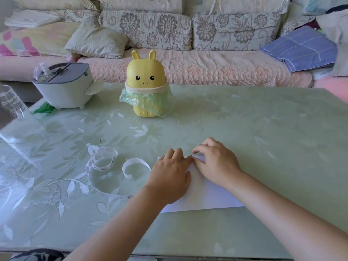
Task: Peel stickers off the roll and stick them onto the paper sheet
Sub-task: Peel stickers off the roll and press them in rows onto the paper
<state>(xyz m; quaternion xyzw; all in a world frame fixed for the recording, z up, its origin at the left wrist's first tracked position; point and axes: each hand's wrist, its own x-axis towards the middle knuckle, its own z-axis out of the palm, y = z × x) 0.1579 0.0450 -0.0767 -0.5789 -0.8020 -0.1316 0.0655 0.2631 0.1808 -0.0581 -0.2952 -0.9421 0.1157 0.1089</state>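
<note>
A white paper sheet (205, 196) lies flat on the green glass table (244, 129), near its front edge. My left hand (169, 176) rests palm down on the sheet's left part, fingers straight and pointing to the far edge. My right hand (216, 162) lies on the sheet's far right part, its fingertips meeting those of the left hand at the far edge. What sits under the fingertips is hidden. To the left of the sheet, a sticker roll (102, 160) trails a long curling strip, and a bare white backing strip (133, 165) curls beside it.
A yellow bunny-shaped bin (146, 83) with a green bag stands at the table's middle back. A grey container (64, 87) sits at the back left, a clear glass (11, 108) at the far left edge. A sofa with cushions runs behind the table.
</note>
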